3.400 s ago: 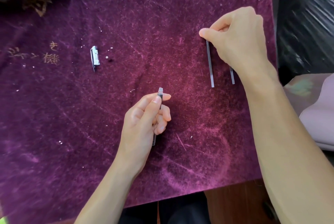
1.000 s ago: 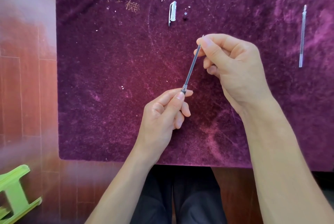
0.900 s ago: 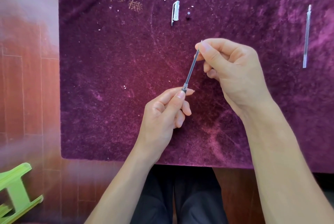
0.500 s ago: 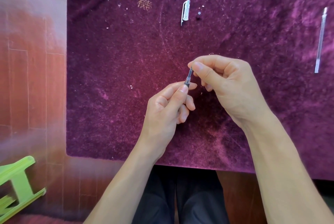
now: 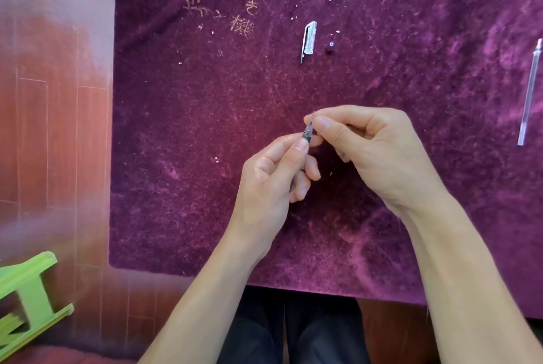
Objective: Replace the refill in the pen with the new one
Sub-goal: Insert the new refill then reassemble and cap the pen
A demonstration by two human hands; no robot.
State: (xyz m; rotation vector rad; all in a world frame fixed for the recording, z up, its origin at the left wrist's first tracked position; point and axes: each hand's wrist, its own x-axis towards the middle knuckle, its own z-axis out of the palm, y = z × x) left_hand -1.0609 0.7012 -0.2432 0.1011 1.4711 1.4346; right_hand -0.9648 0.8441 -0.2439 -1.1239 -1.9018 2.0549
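My left hand (image 5: 271,178) grips the dark pen barrel (image 5: 306,133), which is mostly hidden in my fist with only its threaded top showing. My right hand (image 5: 373,152) pinches the tip end of the refill (image 5: 312,118), which is almost fully inside the barrel. Another thin, clear refill (image 5: 529,93) lies on the purple velvet cloth (image 5: 205,128) at the far right. The clear pen cap (image 5: 309,39) with its clip lies at the top centre, with a tiny ring part (image 5: 331,44) and a small dark piece (image 5: 329,52) beside it.
The cloth's left edge runs beside a red wooden floor (image 5: 53,128). A green plastic stool (image 5: 26,299) sits at the lower left. My dark trousers (image 5: 293,331) show below the cloth's near edge.
My right hand has pushed the refill down into the barrel, so its exposed length has shrunk from a long rod to a short tip. The view has drifted slightly.
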